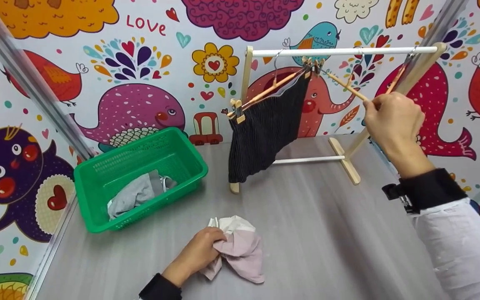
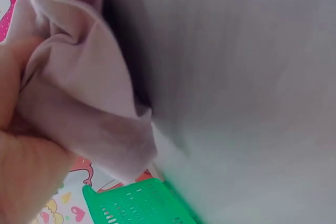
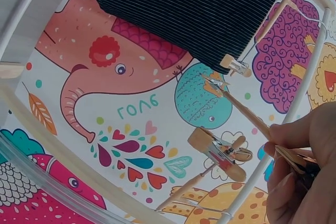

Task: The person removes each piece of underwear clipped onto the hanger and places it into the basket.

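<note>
Head view: we locate the pink cloth (image 1: 244, 250) toward the near edge of the worktop (image 1: 306, 233). It is pale pink with a white band along its upper part, crumpled into loose folds. The left hand (image 1: 196, 252) curls its fingers over the cloth's left side and grips it. The right hand (image 1: 396, 121) closes round one end of a bare wooden hanger (image 1: 349, 86) on the rack (image 1: 390, 51), which stands by the far edge. Beside that hanger, we see black striped clothing (image 1: 267, 129) clipped up. The green basket (image 1: 140, 156), near the far left corner, contains grey fabric (image 1: 133, 193).

Left wrist view: we observe a matt, softly creased surface with a curling upper edge; thumb and fingers pinch it.

Right wrist view: we note thumb and fingertips closed on the hanger's end, with little gap.
</note>
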Motion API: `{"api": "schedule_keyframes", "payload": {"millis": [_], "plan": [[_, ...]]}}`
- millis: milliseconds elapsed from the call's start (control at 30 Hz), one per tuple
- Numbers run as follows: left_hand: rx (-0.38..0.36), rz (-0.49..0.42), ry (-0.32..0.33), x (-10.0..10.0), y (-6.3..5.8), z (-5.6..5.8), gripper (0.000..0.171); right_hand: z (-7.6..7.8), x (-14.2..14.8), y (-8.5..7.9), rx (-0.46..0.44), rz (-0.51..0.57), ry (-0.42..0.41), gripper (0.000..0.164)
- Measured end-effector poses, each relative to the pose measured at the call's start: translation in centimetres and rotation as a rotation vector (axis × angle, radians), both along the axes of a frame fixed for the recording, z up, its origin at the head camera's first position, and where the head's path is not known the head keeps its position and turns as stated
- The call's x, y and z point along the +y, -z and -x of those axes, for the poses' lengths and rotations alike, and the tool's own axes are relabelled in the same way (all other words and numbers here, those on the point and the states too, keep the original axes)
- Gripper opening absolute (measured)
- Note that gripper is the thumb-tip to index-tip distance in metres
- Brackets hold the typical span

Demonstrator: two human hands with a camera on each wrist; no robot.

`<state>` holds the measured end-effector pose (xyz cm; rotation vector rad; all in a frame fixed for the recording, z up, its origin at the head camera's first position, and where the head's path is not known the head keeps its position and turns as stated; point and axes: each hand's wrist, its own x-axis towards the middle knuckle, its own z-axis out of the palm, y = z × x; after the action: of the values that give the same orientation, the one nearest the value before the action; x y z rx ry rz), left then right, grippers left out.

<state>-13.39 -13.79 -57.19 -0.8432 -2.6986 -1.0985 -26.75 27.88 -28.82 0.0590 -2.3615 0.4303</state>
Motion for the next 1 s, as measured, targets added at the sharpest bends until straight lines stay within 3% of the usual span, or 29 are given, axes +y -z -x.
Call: {"api": "schedule_keyframes", "payload": {"millis": [300, 667, 1000], "plan": [[0.025, -0.114, -0.060, -0.4, -0.9, 0.1, 0.029, 0.1, -0.5, 0.4, -0.005, 0.024, -0.010, 0.033], [0.018, -0.162, -0.090, -0.7, -1.6, -0.1, 0.027, -0.4, -1.0, 1.2, -0.001, 0.100, -0.038, 0.028], [-0.002, -0.204, -0.161, -1.5, -3.0, -0.3, 0.027, -1.1, -0.8, 2.4, 0.018, 0.213, -0.095, 0.033]]}}
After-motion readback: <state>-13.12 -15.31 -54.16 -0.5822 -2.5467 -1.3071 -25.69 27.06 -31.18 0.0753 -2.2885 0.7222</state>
